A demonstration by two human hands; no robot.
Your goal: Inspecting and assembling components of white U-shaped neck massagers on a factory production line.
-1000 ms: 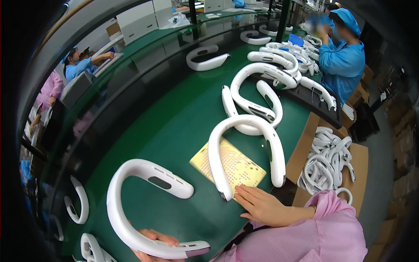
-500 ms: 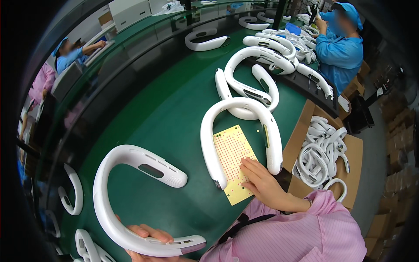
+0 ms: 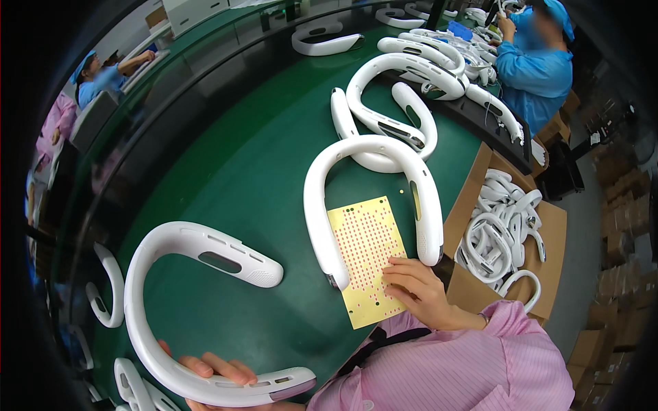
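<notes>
In my left hand [image 3: 218,370], at the lower left, is a white C-shaped neck fan [image 3: 140,301], my fingers wrapped round its lower arm. That fan's other arm, with a dark oval window, points right above the green tabletop. My right hand [image 3: 421,291] rests on a yellow sticker sheet [image 3: 360,236] covered in small red dots. Its fingers are slightly bent, the fingertips and thumb on the sheet's right side. Another neck fan [image 3: 370,145] lies around the sheet, its left arm overlapping the sheet's left edge. A tiny yellow dot [image 3: 401,192] sits within that fan's curve.
More neck fans [image 3: 377,161] lie stacked beyond. A cardboard box [image 3: 473,291] of white fan parts [image 3: 504,226] stands at the right. Other fans [image 3: 110,284] are along the left edge. A co-worker in blue [image 3: 534,75] works at the far right.
The sticker sheet has turned slightly and its lower end has shifted left under my right hand, whose fingers are more bent. My left hand and its neck fan appear slightly farther left.
</notes>
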